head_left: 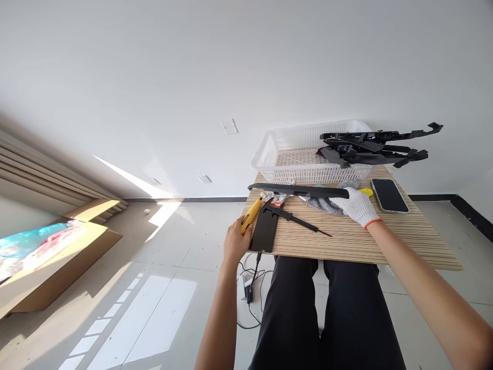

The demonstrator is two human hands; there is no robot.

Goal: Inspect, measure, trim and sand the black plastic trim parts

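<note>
My left hand (235,241) is bare and closed round a yellow utility knife (251,215) at the left edge of a slatted wooden table (365,241). My right hand (356,205), in a white knit glove, grips the right end of a long black plastic strip (296,190) that lies across the table's far side. A grey cloth (325,204) lies under that hand. A black caliper (295,218) and a dark flat device (265,228) with a cable lie between my hands.
A white plastic basket (304,149) stands at the table's back, with several black plastic parts (375,146) piled on its right rim. A phone (389,195) lies at the right. Below, my legs in black trousers; a cardboard box (57,257) sits on the floor, left.
</note>
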